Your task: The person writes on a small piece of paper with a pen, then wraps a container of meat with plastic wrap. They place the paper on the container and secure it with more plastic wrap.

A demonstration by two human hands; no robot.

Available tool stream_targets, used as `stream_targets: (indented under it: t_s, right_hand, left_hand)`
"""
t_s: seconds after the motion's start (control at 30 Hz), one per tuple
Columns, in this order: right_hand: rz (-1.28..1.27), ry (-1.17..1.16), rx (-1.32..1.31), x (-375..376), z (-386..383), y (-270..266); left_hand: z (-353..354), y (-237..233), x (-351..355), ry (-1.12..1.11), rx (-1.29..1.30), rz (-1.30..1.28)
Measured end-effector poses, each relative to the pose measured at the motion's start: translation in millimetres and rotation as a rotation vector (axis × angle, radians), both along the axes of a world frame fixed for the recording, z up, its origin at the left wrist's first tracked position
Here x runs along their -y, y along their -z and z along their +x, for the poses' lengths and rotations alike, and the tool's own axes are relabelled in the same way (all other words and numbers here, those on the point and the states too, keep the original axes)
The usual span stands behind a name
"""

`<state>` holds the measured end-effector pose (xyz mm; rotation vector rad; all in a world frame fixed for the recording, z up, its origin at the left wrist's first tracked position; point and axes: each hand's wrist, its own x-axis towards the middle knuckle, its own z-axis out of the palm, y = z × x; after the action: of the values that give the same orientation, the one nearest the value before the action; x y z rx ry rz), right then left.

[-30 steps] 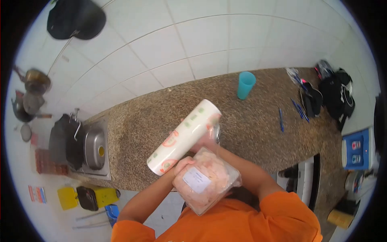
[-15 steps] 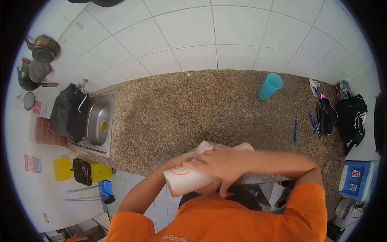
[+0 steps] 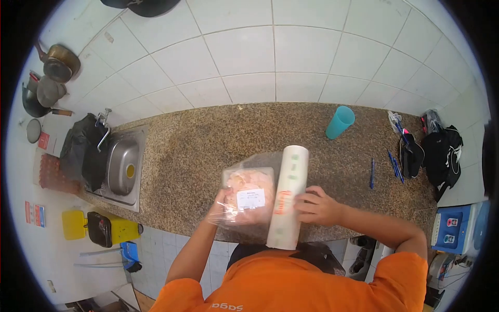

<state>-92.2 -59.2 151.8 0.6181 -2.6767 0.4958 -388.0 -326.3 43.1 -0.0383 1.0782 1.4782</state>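
Observation:
A clear square container (image 3: 238, 179) of pale pink food carries a white handwritten label (image 3: 251, 199) and has plastic film about it. My left hand (image 3: 220, 204) grips its left side. To its right lies a long white roll of plastic wrap (image 3: 287, 195) with red and green print, set lengthwise away from my body. My right hand (image 3: 319, 206) has its fingers curled on the roll's right side. Loose transparent film spreads from the roll over the container, and its exact edges are hard to make out.
On the speckled counter (image 3: 208, 130), a teal cup (image 3: 340, 122) stands at the back right. Several blue pens (image 3: 372, 174) lie near a black pouch (image 3: 413, 156) and a black bag (image 3: 442, 156). A steel sink (image 3: 120, 166) is at the left, with a yellow bin (image 3: 125, 227) below.
The roll has turned from slanting across my body to pointing away from it. My crossed arms have come apart, and the container now shows face up. The view has shifted slightly.

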Motion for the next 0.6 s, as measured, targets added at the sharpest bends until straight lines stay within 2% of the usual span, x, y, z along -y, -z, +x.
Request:
stream_targets:
  t_s: [0.03,0.07,0.1,0.13,0.2,0.23,0.37,0.43,0.47,0.53,0.57,0.6]
  right_hand:
    - [0.005,0.003,0.0,4,4,7]
    - [-0.171,0.157,0.086,8,7,14]
    - [-0.35,0.311,0.171,14,11,24]
    - [-0.348,0.315,0.17,30,11,44]
    - [-1.615,0.8,0.363,62,-9,101]
    - [-1.925,0.823,0.445,66,-21,118]
    - [-1.844,0.878,0.501,78,-48,108]
    - [-0.855,0.977,0.063,81,-51,99]
    - [-0.854,0.978,0.06,78,-47,92]
    - [-1.018,0.985,0.146,70,-43,60]
    - [-1.565,0.844,0.179,70,-47,64]
    - [-1.565,0.845,0.183,72,-44,62]
  left_hand:
    - [0,-5,-1,-0.056,0.056,0.075]
    - [-2,-8,-5,-0.055,0.055,0.081]
    - [-4,-12,-8,-0.056,-0.014,0.067]
    - [-4,-14,-9,-0.054,-0.081,0.049]
    - [3,-14,-10,-0.089,-0.027,0.109]
    - [5,-15,-12,-0.127,0.032,0.161]
    - [18,-40,-16,-0.12,0.016,0.195]
    - [24,-45,-17,-0.082,-0.037,0.16]
    - [27,-45,-19,-0.08,-0.039,0.162]
    - [35,-44,-20,-0.033,-0.05,0.136]
    - [39,-37,-18,-0.032,0.005,0.17]
    - [47,-37,-16,-0.033,0.007,0.169]
